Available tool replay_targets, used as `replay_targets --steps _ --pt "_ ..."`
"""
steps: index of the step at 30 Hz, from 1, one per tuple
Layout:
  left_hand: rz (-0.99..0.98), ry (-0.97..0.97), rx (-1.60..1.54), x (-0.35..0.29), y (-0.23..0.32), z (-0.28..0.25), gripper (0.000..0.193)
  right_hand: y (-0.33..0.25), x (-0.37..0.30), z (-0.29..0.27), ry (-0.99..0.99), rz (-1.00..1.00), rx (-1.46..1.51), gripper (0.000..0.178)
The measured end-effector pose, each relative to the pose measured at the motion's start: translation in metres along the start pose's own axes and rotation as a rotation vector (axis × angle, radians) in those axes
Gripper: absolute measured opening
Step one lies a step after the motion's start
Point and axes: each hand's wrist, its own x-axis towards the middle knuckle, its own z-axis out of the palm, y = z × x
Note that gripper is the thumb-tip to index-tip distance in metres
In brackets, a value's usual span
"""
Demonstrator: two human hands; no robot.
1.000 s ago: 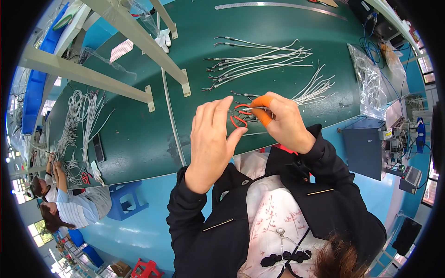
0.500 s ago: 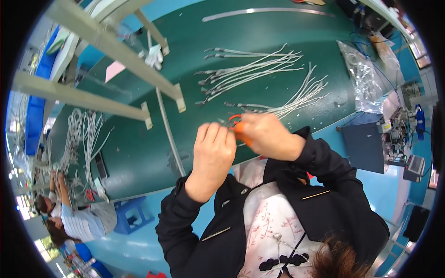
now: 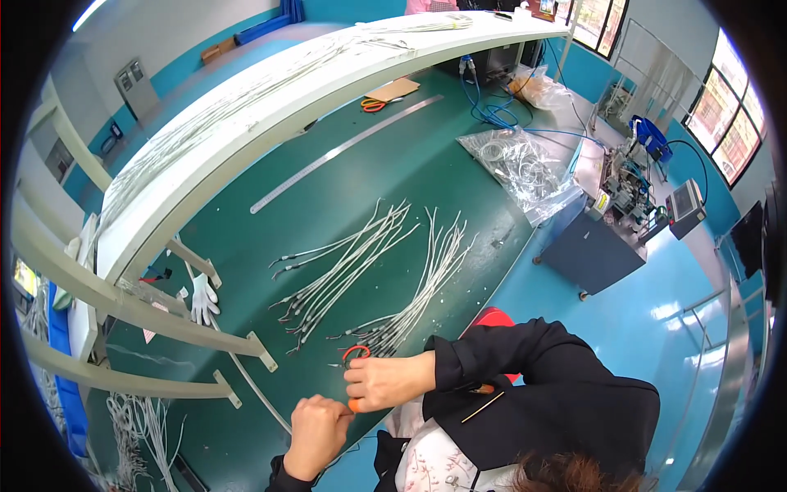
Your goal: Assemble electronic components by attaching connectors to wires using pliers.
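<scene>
My right hand (image 3: 392,382) is closed around an orange-handled hand tool (image 3: 354,405). A red-orange curved part of the tool and a thin grey tip show past the fingers; the fingers hide the rest, so its exact kind is unclear. Beside it, nearly touching, my left hand (image 3: 318,433) has its fingers curled together. What they pinch is hidden. Just beyond my right hand lies a bundle of white cables (image 3: 422,287) with dark ends toward me. Farther left, a second bundle of white cables (image 3: 348,262) is fanned out on the green table (image 3: 246,279).
A raised white shelf (image 3: 270,102) on beige legs crosses the far left side. A metal ruler (image 3: 344,152), orange-handled scissors (image 3: 374,105), a white glove (image 3: 203,299) and a clear plastic bag (image 3: 525,168) lie on the table. A grey cabinet (image 3: 594,258) stands right.
The view has swung, bringing the shelf top and windows into sight. Both hands now appear lower and farther left in the picture, still close together, with the tool still in my right hand.
</scene>
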Motion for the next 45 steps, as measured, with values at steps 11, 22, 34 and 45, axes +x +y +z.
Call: replay_targets --steps 11,22,34,45 --pt "-0.32 -0.297 -0.587 0.004 -0.007 -0.053 0.009 -0.006 -0.001 -0.011 0.148 -0.132 -0.042 0.029" --pt "-0.056 0.345 -0.916 0.005 0.043 -0.102 0.003 -0.012 0.053 -0.064 0.555 0.235 0.58 0.024" --pt "0.066 1.075 -0.019 0.04 0.072 -0.053 0.01 -0.031 0.044 -0.078 0.521 0.744 1.543 0.019" --pt "0.09 0.858 0.378 0.051 0.069 -0.046 0.014 -0.026 0.027 -0.071 0.524 0.829 1.269 0.015"
